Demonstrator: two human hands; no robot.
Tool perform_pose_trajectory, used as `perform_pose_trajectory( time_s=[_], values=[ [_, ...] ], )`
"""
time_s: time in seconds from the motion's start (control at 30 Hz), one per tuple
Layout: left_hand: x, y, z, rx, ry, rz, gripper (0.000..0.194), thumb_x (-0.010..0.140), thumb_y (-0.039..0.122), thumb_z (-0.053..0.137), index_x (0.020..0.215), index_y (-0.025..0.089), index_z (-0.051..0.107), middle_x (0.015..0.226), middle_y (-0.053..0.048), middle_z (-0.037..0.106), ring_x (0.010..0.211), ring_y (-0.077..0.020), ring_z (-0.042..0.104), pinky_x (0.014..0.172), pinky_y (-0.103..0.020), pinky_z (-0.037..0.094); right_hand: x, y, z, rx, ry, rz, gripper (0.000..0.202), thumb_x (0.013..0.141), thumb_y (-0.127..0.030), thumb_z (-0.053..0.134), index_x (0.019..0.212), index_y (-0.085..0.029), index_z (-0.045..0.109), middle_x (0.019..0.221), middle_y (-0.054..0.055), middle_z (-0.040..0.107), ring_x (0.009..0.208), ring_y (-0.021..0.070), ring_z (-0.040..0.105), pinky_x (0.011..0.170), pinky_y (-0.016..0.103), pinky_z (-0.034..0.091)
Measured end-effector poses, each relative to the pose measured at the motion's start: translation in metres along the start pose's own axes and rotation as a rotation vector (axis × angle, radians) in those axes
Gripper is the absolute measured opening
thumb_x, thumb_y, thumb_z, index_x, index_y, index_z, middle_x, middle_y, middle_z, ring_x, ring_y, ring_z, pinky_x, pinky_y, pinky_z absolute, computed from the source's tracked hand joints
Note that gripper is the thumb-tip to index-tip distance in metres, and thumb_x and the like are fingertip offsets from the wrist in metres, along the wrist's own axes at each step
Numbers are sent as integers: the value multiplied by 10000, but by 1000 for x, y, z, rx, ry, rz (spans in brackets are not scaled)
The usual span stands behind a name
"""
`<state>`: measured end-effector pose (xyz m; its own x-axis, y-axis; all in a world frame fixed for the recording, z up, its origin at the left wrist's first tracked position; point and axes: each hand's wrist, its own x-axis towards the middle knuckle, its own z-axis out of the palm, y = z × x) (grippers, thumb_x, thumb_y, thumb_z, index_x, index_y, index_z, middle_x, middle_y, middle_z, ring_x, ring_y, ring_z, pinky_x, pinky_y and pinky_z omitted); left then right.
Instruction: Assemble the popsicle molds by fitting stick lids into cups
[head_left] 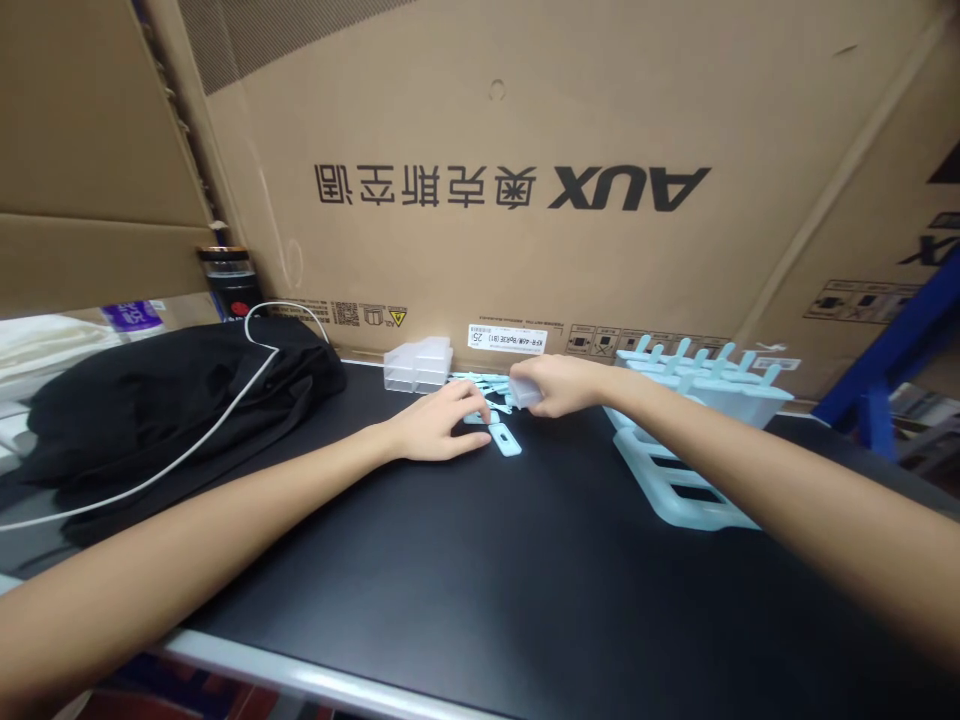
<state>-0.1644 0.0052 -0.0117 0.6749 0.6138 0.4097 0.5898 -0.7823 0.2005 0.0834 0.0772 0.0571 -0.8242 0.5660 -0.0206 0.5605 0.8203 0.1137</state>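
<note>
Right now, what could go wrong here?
The right forearm crosses in front of the light-blue popsicle mold and might bump it. The clear cup in the right hand is close to the thin blue pieces and could scatter them. The left hand could nudge the slotted piece beside it.

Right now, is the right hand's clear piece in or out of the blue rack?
Out: the right hand holds the clear piece apart from the blue rack.

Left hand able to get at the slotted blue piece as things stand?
Looks like yes: the left hand lies beside the slotted blue piece, thumb tip close to its edge, with nothing visible between them. The right hand, holding a clear plastic piece, doesn't seem to block it.
</note>
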Motion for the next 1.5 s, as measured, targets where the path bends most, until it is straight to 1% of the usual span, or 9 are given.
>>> perform_pose_trajectory(
  time_s=[0.07, 0.17, 0.4, 0.63, 1.03, 1.27, 1.37, 1.43, 1.5],
  values=[
    [1, 1, -2, -12, -52, 99, 265, 944, 456, 575, 1117, 268, 647, 1211, -62, 589, 1140, -245, 551, 1025, -405, 437, 6, 4, 3, 11, 53, 14, 306, 715, -260, 614, 1009, -177, 591, 1061, 108, 657, 894, 218, 600, 702, 300, 401],
    [3, 2, -2, -12, -90, 142, 249, 966, 434, 552, 1130, 284, 664, 1233, -41, 624, 1177, -240, 553, 1076, -407, 401, 20, 10, 9, 8, 85, 63, 346, 716, -260, 606, 1046, -157, 595, 1100, 136, 645, 947, 248, 596, 735, 318, 407],
    [2, -3, 4, 61, -95, 18, 343, 981, 464, 516, 1253, 280, 615, 1327, -70, 583, 1265, -261, 519, 1125, -463, 372, 43, 14, 21, 57, 87, 122, 394, 702, -304, 625, 1069, -160, 617, 956, 111, 676, 837, 232, 603, 653, 301, 381],
    [1, -5, 7, 9, -121, -110, 389, 976, 507, 492, 1280, 278, 572, 1489, -84, 437, 1390, -298, 427, 1167, -474, 348, 51, 16, 19, 88, 102, 164, 340, 704, -285, 611, 1016, -152, 614, 994, 116, 682, 832, 217, 605, 654, 289, 388],
    [4, -6, 6, -15, -136, -112, 406, 971, 508, 484, 1289, 268, 561, 1474, -89, 465, 1319, -292, 508, 1116, -465, 405, 72, 11, 26, 18, 111, 282, 480, 730, -302, 611, 1173, -119, 602, 1102, 171, 681, 979, 270, 626, 709, 306, 423],
    [5, -5, 6, 6, -163, -114, 426, 982, 521, 461, 1318, 266, 526, 1495, -92, 438, 1347, -293, 480, 1123, -464, 399, 73, -1, 20, -34, 128, 335, 451, 780, -305, 614, 1185, -107, 610, 1117, 195, 683, 943, 279, 646, 707, 319, 436],
    [7, -3, 1, 38, -75, -61, 408, 989, 492, 470, 1314, 248, 508, 1441, -102, 487, 1326, -282, 497, 1130, -463, 401, 64, -11, 10, -76, 202, 317, 407, 902, -371, 501, 1202, -114, 596, 1162, 204, 667, 1012, 295, 627, 760, 337, 431],
    [10, -1, -5, 66, 79, -39, 384, 995, 455, 483, 1313, 241, 483, 1375, -109, 521, 1294, -267, 513, 1123, -458, 415, 54, -18, -1, -110, 263, 290, 461, 962, -459, 421, 1253, -135, 570, 1237, 210, 632, 1107, 316, 584, 812, 352, 419],
    [13, 0, -14, 94, 265, -55, 388, 987, 431, 519, 1319, 240, 455, 1317, -116, 524, 1253, -257, 530, 1090, -456, 453, 42, -27, -14, -153, 315, 257, 540, 976, -571, 372, 1301, -176, 545, 1253, 196, 622, 1101, 321, 584, 807, 352, 412]
  ],
)
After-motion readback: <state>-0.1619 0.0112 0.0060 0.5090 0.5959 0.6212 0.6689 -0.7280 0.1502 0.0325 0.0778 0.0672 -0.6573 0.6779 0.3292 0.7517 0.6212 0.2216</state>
